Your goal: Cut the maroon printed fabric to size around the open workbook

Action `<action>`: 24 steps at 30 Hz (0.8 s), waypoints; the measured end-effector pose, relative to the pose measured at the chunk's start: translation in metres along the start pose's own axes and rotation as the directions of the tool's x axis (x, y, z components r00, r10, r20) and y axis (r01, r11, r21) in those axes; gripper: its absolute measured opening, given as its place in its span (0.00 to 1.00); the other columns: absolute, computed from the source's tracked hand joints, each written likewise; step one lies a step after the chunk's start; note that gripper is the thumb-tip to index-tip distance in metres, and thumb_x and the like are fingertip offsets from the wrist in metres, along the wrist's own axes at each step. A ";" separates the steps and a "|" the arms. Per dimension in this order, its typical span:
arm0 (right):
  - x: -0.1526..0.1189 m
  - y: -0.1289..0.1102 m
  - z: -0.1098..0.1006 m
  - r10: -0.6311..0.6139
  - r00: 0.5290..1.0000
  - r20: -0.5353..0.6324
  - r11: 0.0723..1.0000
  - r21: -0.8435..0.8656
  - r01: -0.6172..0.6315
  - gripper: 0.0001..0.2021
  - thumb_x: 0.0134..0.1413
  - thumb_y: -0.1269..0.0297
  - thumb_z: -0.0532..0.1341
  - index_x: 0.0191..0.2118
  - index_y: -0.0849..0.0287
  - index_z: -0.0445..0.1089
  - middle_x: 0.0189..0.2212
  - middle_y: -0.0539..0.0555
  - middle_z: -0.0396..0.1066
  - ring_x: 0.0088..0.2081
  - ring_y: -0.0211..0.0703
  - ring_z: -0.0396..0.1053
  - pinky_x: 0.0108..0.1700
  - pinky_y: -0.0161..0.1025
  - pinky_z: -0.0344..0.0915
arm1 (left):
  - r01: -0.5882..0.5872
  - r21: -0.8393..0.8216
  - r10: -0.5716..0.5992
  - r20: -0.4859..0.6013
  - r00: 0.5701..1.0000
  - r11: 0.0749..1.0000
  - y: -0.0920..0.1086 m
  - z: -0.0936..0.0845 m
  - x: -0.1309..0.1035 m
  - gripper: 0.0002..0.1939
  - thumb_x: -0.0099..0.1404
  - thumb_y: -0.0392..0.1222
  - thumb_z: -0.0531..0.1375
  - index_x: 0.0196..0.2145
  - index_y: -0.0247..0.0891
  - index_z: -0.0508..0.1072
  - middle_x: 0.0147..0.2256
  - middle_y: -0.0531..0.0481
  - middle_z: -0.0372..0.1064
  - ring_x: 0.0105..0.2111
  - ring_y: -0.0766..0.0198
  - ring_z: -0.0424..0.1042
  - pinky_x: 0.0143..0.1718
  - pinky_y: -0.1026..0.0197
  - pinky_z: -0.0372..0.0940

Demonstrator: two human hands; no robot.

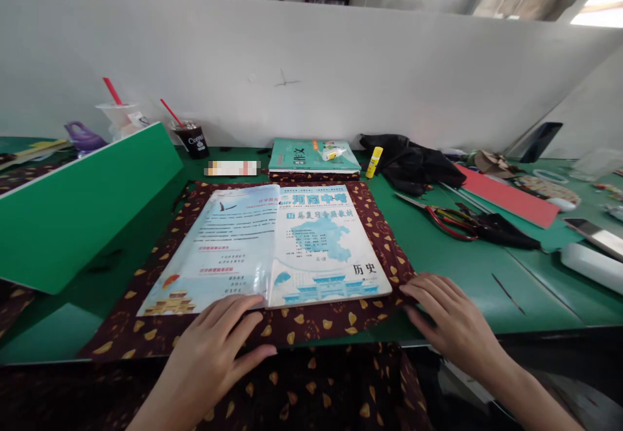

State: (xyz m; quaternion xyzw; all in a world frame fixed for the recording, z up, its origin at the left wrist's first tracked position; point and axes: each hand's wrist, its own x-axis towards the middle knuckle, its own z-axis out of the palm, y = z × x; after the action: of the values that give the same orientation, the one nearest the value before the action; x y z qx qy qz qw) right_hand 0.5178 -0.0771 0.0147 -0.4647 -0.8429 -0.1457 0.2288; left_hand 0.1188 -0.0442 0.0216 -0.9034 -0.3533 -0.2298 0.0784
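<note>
Book (316,249) lies open and flat on a dark cloth (316,327) with yellow shapes, and the cloth lies on the green bench (540,282). The book is just ahead of the person, and its middle fold runs straight away from them, the long way of each page. The left grip (214,346) is nearer to that fold: its fingertips rest on the book's near edge, by the bottom of the fold. Its fingers are loose, with the thumb apart, and hold nothing. The right grip (448,320) is just beside the book's near right corner, with its fingertips at the cloth's edge. I cannot tell if it pinches the cloth or only rests there. A yellow glue stick (374,162) stands beyond the cloth.
</note>
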 end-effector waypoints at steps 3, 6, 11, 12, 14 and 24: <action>0.003 0.000 -0.001 0.024 0.999 -0.035 0.996 0.092 -0.021 0.06 0.63 0.74 0.57 0.43 0.58 0.69 0.37 0.56 0.76 0.42 0.48 0.73 0.48 0.47 0.68 | 0.014 -0.006 -0.014 -0.006 1.000 1.000 0.006 0.000 0.002 0.17 0.68 0.55 0.59 0.44 0.40 0.73 0.49 0.43 0.73 0.48 0.51 0.73 0.46 0.46 0.73; 0.006 0.002 -0.001 0.098 0.995 -0.030 0.979 0.181 -0.091 0.05 0.64 0.72 0.57 0.41 0.56 0.68 0.36 0.54 0.76 0.40 0.47 0.73 0.46 0.46 0.68 | 0.035 -0.019 -0.036 -0.011 0.999 0.999 0.006 -0.001 0.003 0.12 0.70 0.50 0.58 0.42 0.41 0.74 0.49 0.45 0.73 0.48 0.53 0.73 0.47 0.48 0.72; 0.009 0.007 0.004 0.223 0.975 -0.011 0.947 0.238 -0.214 0.05 0.65 0.69 0.57 0.38 0.54 0.67 0.33 0.53 0.75 0.37 0.46 0.73 0.40 0.43 0.68 | 0.006 -0.007 -0.006 0.023 1.000 1.000 0.003 -0.004 0.011 0.19 0.69 0.58 0.56 0.44 0.41 0.73 0.50 0.43 0.73 0.49 0.50 0.73 0.45 0.47 0.73; 0.010 0.008 0.005 0.245 0.970 -0.006 0.941 0.243 -0.236 0.05 0.66 0.69 0.56 0.37 0.54 0.67 0.33 0.53 0.75 0.36 0.46 0.73 0.39 0.43 0.68 | -0.003 0.002 0.002 0.022 1.000 1.000 0.003 -0.005 0.013 0.18 0.70 0.57 0.56 0.44 0.41 0.73 0.50 0.43 0.73 0.49 0.50 0.73 0.45 0.47 0.72; 0.011 0.009 0.006 0.276 0.961 0.019 0.928 0.255 -0.272 0.06 0.66 0.67 0.56 0.36 0.54 0.68 0.32 0.53 0.74 0.35 0.45 0.73 0.37 0.42 0.68 | -0.003 -0.011 0.003 0.022 1.000 1.000 0.002 -0.007 0.018 0.14 0.72 0.51 0.54 0.41 0.42 0.74 0.49 0.45 0.74 0.48 0.52 0.73 0.45 0.49 0.72; 0.010 0.020 0.005 0.359 0.927 0.108 0.868 0.328 -0.374 0.08 0.64 0.63 0.56 0.35 0.52 0.71 0.33 0.52 0.77 0.37 0.46 0.76 0.36 0.39 0.72 | 0.295 -0.335 -0.191 0.311 0.931 0.895 -0.035 -0.007 0.040 0.15 0.72 0.49 0.54 0.30 0.43 0.74 0.43 0.51 0.71 0.41 0.61 0.73 0.41 0.62 0.68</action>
State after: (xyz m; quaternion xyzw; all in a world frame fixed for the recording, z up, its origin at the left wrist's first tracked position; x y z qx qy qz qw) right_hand 0.5287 -0.0574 0.0157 -0.5722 -0.7564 0.0592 0.3113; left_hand 0.1182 0.0034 0.0454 -0.8725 -0.4209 -0.1760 -0.1748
